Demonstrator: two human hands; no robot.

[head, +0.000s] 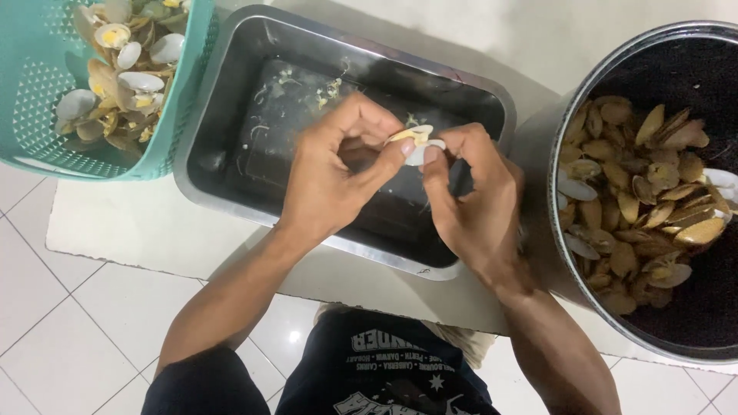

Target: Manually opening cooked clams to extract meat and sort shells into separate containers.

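Both hands, left (pixel 334 165) and right (pixel 469 192), pinch one opened clam (pixel 417 142) between fingertips, held over the steel tray (pixel 231 177) so drips fall inside; basket (pixel 38 92) and pot (pixel 569 92) flank it within reach

A white tiled floor (pixel 69 307) carries a pale mat (pixel 154 230), spread beneath and ahead of the left hand (pixel 338 173) and right hand (pixel 469 192). Directly under both hands on the mat sits a rectangular steel tray (pixel 231 184). A teal plastic basket (pixel 46 115) of opened clams rests far left of the left hand; a round dark pot (pixel 569 115) of shells stands just right of the right hand.
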